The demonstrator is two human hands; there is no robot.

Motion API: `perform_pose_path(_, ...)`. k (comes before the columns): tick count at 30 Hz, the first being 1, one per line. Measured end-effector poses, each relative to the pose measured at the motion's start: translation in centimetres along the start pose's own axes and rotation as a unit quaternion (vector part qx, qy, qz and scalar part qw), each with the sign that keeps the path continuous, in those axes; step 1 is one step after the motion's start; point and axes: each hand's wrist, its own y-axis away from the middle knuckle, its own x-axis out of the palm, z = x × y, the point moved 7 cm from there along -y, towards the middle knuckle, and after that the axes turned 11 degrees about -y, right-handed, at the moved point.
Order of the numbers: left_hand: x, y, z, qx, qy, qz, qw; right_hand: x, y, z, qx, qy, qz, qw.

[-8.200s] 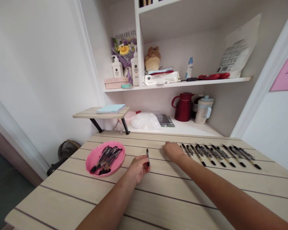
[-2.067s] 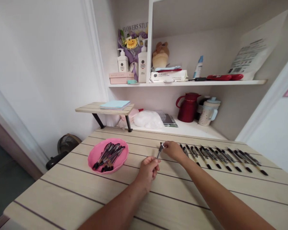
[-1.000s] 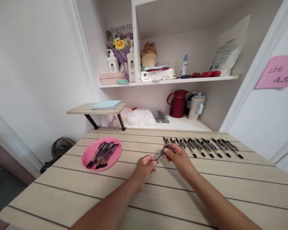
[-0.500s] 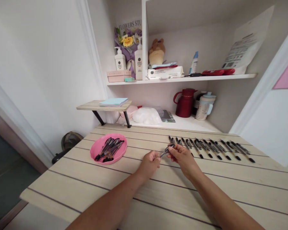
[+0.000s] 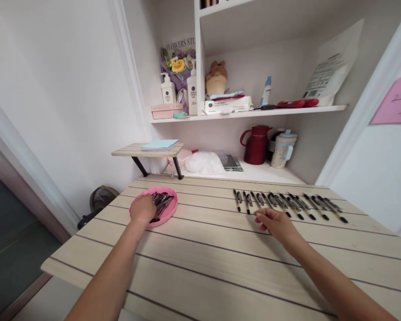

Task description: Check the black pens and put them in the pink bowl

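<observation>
Our left hand [image 5: 143,209] dips into the round, smooth pink dish [image 5: 172,207], fingers hidden, so we cannot tell whether it grips anything; slim, dark-tipped pens [image 5: 162,203] lie heaped there. Well right of the dish, our right hand [image 5: 276,225] is half open, fingers loosely curled, beside a row of pens [image 5: 290,206] on the pale, dark-lined worktop [image 5: 200,254].

A round pink dish [image 5: 169,217] with a wavy rim lies beneath the left hand [image 5: 143,209], its left part hidden. Slim, see-through pens with black ends [image 5: 163,203] are heaped inside, to the right of that hand. Just beyond the right hand [image 5: 273,223], 1 row of similar pens [image 5: 292,206] lies flat, black ends nearest, with shorter dark pieces [image 5: 239,197] between.
</observation>
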Motion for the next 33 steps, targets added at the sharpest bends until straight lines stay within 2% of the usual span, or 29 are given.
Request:
perform_pose_path(2, 0.6, 0.0, 0.1, 0.002, -0.002, 0.014, 1.0, 0.7, -0.2, 0.4, -0.029, 0.095, 0.021, 0.995)
perform_pose_path(3, 0.7, 0.1, -0.1, 0.004, -0.002, 0.015, 1.0, 1.3, -0.2, 0.9, -0.045, 0.17, 0.034, 0.984)
perform_pose_path(5, 0.4, 0.5, -1.0, 0.012, -0.001, 0.006, 1.0, 2.7, -0.4, 1.8, -0.068, 0.333, 0.044, 0.94)
perform_pose_path(7, -0.5, 1.3, -3.0, 0.045, 0.018, -0.03, 0.998, 4.0, -0.8, 2.7, -0.072, 0.44, 0.032, 0.894)
perform_pose_path(9, -1.5, 2.6, -6.1, 0.116, 0.088, -0.081, 0.986, 5.3, -1.5, 3.4, -0.066, 0.476, 0.018, 0.877)
perform_pose_path(10, -1.8, 3.5, -8.0, 0.163, 0.149, -0.097, 0.971, 5.9, -1.9, 3.6, -0.064, 0.479, 0.014, 0.875)
perform_pose_path(11, -1.7, 4.2, -9.9, 0.199, 0.219, -0.086, 0.951, 6.5, -2.3, 3.7, -0.062, 0.485, 0.013, 0.872)
perform_pose_path(12, -1.2, 4.9, -11.6, 0.22, 0.3, -0.049, 0.927, 7.0, -2.6, 3.8, -0.06, 0.49, 0.013, 0.87)
perform_pose_path(13, -0.4, 5.4, -13.4, 0.224, 0.389, 0.017, 0.893, 7.5, -2.9, 3.8, -0.057, 0.493, 0.013, 0.868)
perform_pose_path(15, 2.1, 6.3, -16.3, 0.161, 0.561, 0.183, 0.791, 8.1, -3.0, 3.9, -0.051, 0.494, 0.01, 0.868)
perform_pose_path(16, 3.1, 6.8, -17.5, 0.124, 0.616, 0.25, 0.737, 8.4, -2.9, 4.0, -0.048, 0.492, 0.009, 0.869)
perform_pose_path(17, 3.8, 7.2, -18.4, 0.102, 0.642, 0.286, 0.704, 8.7, -2.5, 4.1, -0.046, 0.489, 0.009, 0.871)
perform_pose_path(20, 5.0, 7.9, -20.1, 0.073, 0.68, 0.348, 0.641, 9.9, -0.5, 4.1, -0.052, 0.47, 0.026, 0.881)
perform_pose_path(22, 5.8, 8.2, -20.5, 0.047, 0.713, 0.38, 0.587, 10.8, 1.1, 4.2, -0.082, 0.443, 0.052, 0.891)
perform_pose_path(24, 6.5, 8.4, -20.5, 0.024, 0.736, 0.393, 0.551, 11.4, 2.3, 4.3, -0.122, 0.405, 0.086, 0.902)
perform_pose_path(26, 7.1, 8.5, -20.4, 0.016, 0.739, 0.393, 0.548, 11.4, 2.5, 4.4, -0.146, 0.367, 0.13, 0.909)
perform_pose_path(28, 7.4, 8.7, -20.4, 0.01, 0.733, 0.401, 0.55, 10.5, 1.3, 4.5, -0.149, 0.375, 0.134, 0.905)
perform_pose_path(31, 7.6, 9.0, -20.3, 0.0, 0.718, 0.418, 0.557, 7.8, -2.0, 4.8, -0.131, 0.47, 0.037, 0.872)
perform_pose_path(33, 7.5, 9.3, -20.2, 0.005, 0.708, 0.422, 0.566, 6.8, -4.0, 4.6, -0.113, 0.507, -0.004, 0.855)
